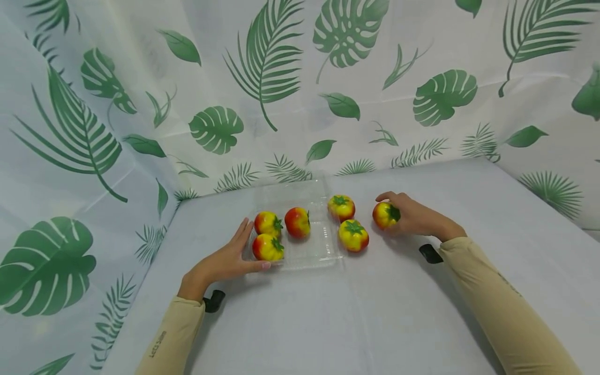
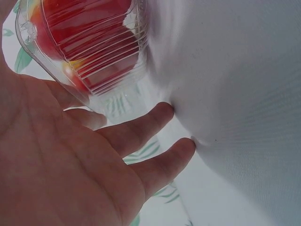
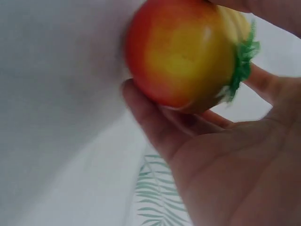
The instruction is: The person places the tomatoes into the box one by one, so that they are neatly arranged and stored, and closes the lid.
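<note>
My right hand (image 1: pixel 412 214) grips a red-and-yellow, tomato-like fruit (image 1: pixel 385 215) with a green leafy cap; in the right wrist view the fingers curl round the fruit (image 3: pixel 183 54). Two similar fruits, one farther back (image 1: pixel 341 207) and one nearer (image 1: pixel 353 236), lie between that hand and a clear plastic box (image 1: pixel 311 256). Inside the box are a fruit in the middle (image 1: pixel 297 223) and two along its left side, one behind (image 1: pixel 268 224) and one in front (image 1: pixel 268 247). My left hand (image 1: pixel 228 259) spreads straight fingers along the box's left side, thumb at its front edge.
The box's clear lid (image 1: pixel 290 192) lies folded back behind it. A white cloth (image 1: pixel 300 323) covers the table. Leaf-printed curtains (image 1: pixel 281 104) hang at the back and sides.
</note>
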A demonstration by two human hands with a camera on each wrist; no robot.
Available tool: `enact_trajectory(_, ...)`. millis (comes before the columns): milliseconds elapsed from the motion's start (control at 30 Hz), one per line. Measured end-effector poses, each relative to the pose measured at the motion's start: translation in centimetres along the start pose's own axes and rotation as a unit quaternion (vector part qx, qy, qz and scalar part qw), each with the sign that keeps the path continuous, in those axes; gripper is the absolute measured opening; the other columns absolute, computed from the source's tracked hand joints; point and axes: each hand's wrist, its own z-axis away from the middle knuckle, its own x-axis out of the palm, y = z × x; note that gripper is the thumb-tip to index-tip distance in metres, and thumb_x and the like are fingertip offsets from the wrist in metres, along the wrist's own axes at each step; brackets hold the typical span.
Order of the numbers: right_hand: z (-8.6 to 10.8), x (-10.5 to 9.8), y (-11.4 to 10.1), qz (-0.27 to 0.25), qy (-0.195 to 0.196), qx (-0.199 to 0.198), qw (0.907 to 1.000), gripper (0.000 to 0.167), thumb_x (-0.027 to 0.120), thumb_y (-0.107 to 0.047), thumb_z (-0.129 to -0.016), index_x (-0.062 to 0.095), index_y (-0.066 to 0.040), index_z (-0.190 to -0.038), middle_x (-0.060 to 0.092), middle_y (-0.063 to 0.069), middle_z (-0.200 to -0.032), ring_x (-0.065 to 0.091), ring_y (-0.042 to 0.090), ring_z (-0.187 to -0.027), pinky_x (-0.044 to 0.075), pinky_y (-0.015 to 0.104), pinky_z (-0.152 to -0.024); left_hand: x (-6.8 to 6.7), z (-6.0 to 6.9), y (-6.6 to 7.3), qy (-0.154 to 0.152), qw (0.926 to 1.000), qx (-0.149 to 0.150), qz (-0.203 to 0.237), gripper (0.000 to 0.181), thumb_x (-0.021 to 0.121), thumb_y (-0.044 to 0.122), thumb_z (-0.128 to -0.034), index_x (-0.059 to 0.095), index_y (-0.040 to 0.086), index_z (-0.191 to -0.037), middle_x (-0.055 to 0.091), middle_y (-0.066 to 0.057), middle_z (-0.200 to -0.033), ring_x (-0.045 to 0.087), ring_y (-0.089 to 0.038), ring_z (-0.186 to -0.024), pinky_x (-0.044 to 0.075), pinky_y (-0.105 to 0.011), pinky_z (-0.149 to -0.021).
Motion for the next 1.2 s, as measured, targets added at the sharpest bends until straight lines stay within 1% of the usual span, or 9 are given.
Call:
enact_trajectory(100, 0.1, 0.0, 0.3, -0.023, 0.015, 0.005, 0.9996, 0.079, 0.084, -0.013, -0.086, 0.041, -0.001, -0.151, 0.047, 0.030, -0.141, 0.049, 0.047, -0.125, 0.045, 0.067, -0.109, 0.0, -0.1, 0.0, -0.002, 1.0000, -0.001, 0.000, 0.129, 0.076, 0.068, -0.0897, -0.004, 0.012, -0.173, -0.015, -0.011, -0.179, 0.006, -0.039, -0.163, 0.019, -0.064, -0.125)
enact_trajectory(167, 0.2, -0.1, 0.5, -0.035, 0.024, 0.005, 0.9991, 0.077, 0.084, -0.014, -0.087, 0.041, -0.001, -0.150, 0.047, 0.031, -0.144, 0.048, 0.048, -0.127, 0.044, 0.068, -0.110, 0.1, -0.1, 0.0, -0.002, 1.0000, -0.002, 0.000, 0.129, 0.076, 0.068, -0.0895, -0.004, 0.012, -0.173, -0.015, -0.011, -0.179, 0.006, -0.039, -0.163, 0.019, -0.064, -0.125)
enact_trajectory(367, 0.4, -0.7, 0.6, -0.050, 0.042, 0.004, 0.9979, 0.074, 0.081, -0.021, -0.094, 0.038, -0.003, -0.151, 0.044, 0.034, -0.151, 0.049, 0.049, -0.131, 0.040, 0.069, -0.113, 0.1, -0.2, -0.1, -0.001, 1.0000, -0.001, -0.002, 0.129, 0.076, 0.068, -0.0894, -0.004, 0.012, -0.173, -0.015, -0.011, -0.179, 0.007, -0.040, -0.163, 0.020, -0.064, -0.125)
enact_trajectory(467, 0.3, -0.9, 0.6, -0.060, 0.045, 0.011, 0.9972, 0.074, 0.081, -0.023, -0.096, 0.037, -0.005, -0.153, 0.042, 0.032, -0.155, 0.047, 0.049, -0.134, 0.039, 0.068, -0.114, 0.0, -0.2, -0.1, -0.001, 1.0000, 0.000, -0.002, 0.128, 0.076, 0.067, -0.0898, -0.004, 0.011, -0.173, -0.015, -0.012, -0.178, 0.007, -0.040, -0.163, 0.019, -0.064, -0.125)
enact_trajectory(633, 0.1, -1.1, 0.2, -0.072, 0.049, 0.009, 0.9962, 0.075, 0.081, -0.022, -0.096, 0.037, -0.005, -0.155, 0.045, 0.025, -0.155, 0.044, 0.048, -0.140, 0.041, 0.065, -0.115, 0.0, -0.1, 0.0, -0.001, 1.0000, -0.004, -0.003, 0.128, 0.077, 0.065, -0.0903, -0.004, 0.012, -0.173, -0.015, -0.011, -0.178, 0.006, -0.040, -0.163, 0.019, -0.064, -0.125)
enact_trajectory(767, 0.0, -1.2, 0.0, -0.077, 0.050, 0.003, 0.9958, 0.076, 0.080, -0.020, -0.096, 0.037, -0.004, -0.155, 0.046, 0.024, -0.153, 0.046, 0.050, -0.139, 0.043, 0.065, -0.113, 0.0, 0.0, -0.1, 0.000, 1.0000, -0.004, -0.004, 0.128, 0.077, 0.067, -0.0897, -0.004, 0.012, -0.173, -0.015, -0.011, -0.178, 0.006, -0.039, -0.163, 0.019, -0.064, -0.125)
enact_trajectory(1033, 0.1, -1.4, -0.4, -0.082, 0.051, -0.007, 0.9953, 0.083, 0.082, -0.020, -0.096, 0.032, 0.001, -0.158, 0.042, 0.027, -0.156, 0.048, 0.053, -0.136, 0.045, 0.065, -0.111, 0.0, -0.1, -0.2, 0.000, 1.0000, 0.001, 0.000, 0.130, 0.077, 0.068, -0.0890, -0.005, 0.012, -0.173, -0.015, -0.012, -0.178, 0.005, -0.039, -0.163, 0.019, -0.063, -0.125)
enact_trajectory(1200, 0.3, -1.5, -1.0, -0.082, 0.056, -0.009, 0.9950, 0.080, 0.082, -0.020, -0.095, 0.035, 0.000, -0.157, 0.044, 0.024, -0.154, 0.050, 0.052, -0.135, 0.046, 0.064, -0.111, 0.0, -0.2, -0.3, -0.001, 1.0000, 0.001, 0.001, 0.130, 0.078, 0.067, -0.0888, -0.005, 0.013, -0.173, -0.015, -0.012, -0.178, 0.006, -0.039, -0.163, 0.020, -0.064, -0.125)
